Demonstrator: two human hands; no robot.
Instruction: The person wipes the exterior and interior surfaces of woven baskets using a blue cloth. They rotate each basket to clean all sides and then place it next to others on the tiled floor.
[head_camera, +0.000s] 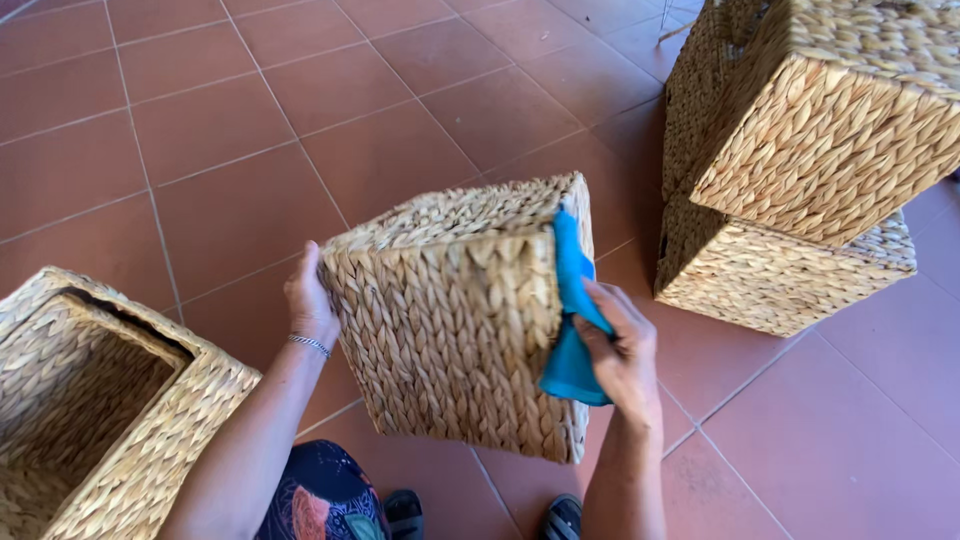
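Terracotta floor tiles (230, 150) lie beneath the woven basket (455, 320), gripped at its far side by the left hand (308, 300). Right hand (620, 355), closed on a blue cloth (572, 320), presses it against the near side; firm, weave-following strokes would clean best

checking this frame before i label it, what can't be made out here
Head view only:
- Left hand: fingers hidden behind the held basket.
- Held basket: inside hidden, opening turned away.
- Blue cloth: partly covered by the right hand.
- Open basket: cut off by left and bottom edges.
- Stacked baskets: cut off by the top and right edges.
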